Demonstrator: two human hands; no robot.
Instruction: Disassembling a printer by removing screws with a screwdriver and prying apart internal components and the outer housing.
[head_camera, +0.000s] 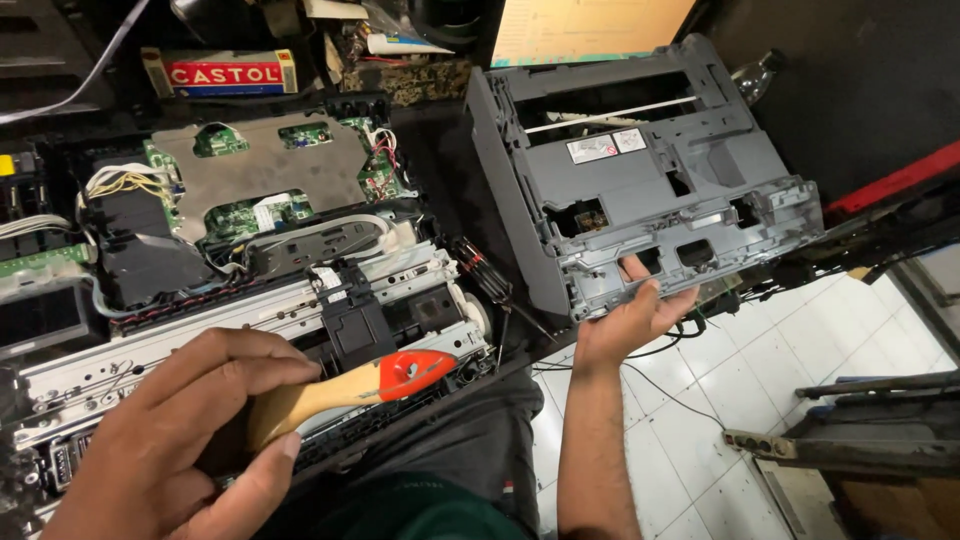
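Hands: brush (340, 388) left, grey cover (640, 180) right.

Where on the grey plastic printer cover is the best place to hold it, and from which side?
Probably the lower edge of the grey printer cover, from below: the openings there admit fingers, as the right hand shows.

Upper left of the frame: a long flat box (220, 72), red middle with white lettering, cream ends, blue strip below. Upper centre right: two small rectangular stickers (607, 147), white and grey, side by side on a grey plastic housing (700, 170).
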